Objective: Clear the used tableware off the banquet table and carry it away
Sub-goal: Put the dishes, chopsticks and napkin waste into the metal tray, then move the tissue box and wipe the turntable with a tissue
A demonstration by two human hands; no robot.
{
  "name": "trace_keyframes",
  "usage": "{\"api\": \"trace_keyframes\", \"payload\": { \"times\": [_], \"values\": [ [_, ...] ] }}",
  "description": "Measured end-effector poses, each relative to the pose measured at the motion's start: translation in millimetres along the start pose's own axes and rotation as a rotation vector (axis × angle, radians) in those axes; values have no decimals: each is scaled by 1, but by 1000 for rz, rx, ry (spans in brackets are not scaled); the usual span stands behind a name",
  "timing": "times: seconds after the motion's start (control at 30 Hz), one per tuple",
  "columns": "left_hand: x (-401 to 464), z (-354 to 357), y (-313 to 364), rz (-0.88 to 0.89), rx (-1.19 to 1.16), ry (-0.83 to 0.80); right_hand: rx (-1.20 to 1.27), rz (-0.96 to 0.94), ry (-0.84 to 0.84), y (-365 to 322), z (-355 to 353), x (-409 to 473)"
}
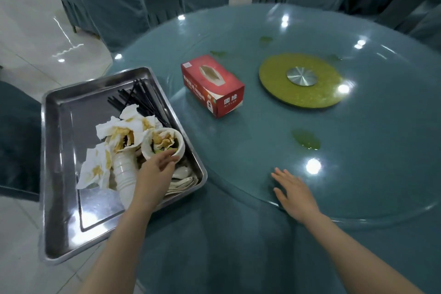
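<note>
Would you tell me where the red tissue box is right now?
In the head view, the red tissue box sits on the table's glass top, between the metal tray and the yellow-green turntable base.

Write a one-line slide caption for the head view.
Left hand grips a scrap-filled bowl in the steel tray; right hand rests open on the glass tabletop.

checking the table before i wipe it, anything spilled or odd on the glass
Yes. A green puddle sits on the glass top ahead of the right hand, with fainter green smears beyond the red tissue box. The metal tray also overhangs the table edge.
</note>
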State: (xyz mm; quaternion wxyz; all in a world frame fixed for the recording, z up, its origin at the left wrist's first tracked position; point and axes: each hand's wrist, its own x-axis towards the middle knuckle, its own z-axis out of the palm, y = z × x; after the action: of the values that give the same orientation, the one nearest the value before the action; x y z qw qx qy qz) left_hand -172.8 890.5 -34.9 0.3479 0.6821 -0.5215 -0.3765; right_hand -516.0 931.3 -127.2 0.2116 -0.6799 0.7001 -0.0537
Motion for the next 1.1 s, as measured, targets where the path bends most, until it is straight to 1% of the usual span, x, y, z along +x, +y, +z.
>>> {"api": "trace_keyframes", "payload": {
  "times": [0.2, 0.33, 0.4, 0.47, 0.53, 0.63, 0.7, 0.77, 0.83, 0.9, 0.97, 1.03, 1.1],
  "values": [
    [-4, 34, 21, 62, 13, -91, 22, 152, 113, 32, -6, -27],
    [0, 57, 31, 117, 34, -132, 36, 272, 129, 43, -9, -39],
    [5, 67, 33, 138, 76, -170, 66, 349, 141, 47, -13, -39],
    [11, 79, 33, 141, 121, -214, 112, 393, 188, 48, -21, -32],
    [19, 92, 33, 112, 140, -253, 165, 367, 228, 42, -32, -20],
    [30, 109, 38, 107, 218, -262, 239, 264, 296, 27, -52, 2],
    [40, 118, 47, 151, 243, -227, 285, 210, 338, 20, -65, 16],
    [52, 125, 57, 233, 293, -170, 312, 163, 356, 16, -75, 28],
    [66, 132, 67, 299, 351, -139, 301, 117, 372, 12, -83, 37],
    [80, 141, 76, 336, 415, -138, 213, 53, 335, 7, -86, 43],
    [92, 152, 81, 336, 492, -165, 109, -19, 243, 3, -84, 47],
    [98, 165, 81, 307, 615, -209, 102, -16, 183, 0, -82, 48],
    [99, 180, 79, 276, 705, -249, 73, 1, 226, 6, -84, 48]
  ]
}}
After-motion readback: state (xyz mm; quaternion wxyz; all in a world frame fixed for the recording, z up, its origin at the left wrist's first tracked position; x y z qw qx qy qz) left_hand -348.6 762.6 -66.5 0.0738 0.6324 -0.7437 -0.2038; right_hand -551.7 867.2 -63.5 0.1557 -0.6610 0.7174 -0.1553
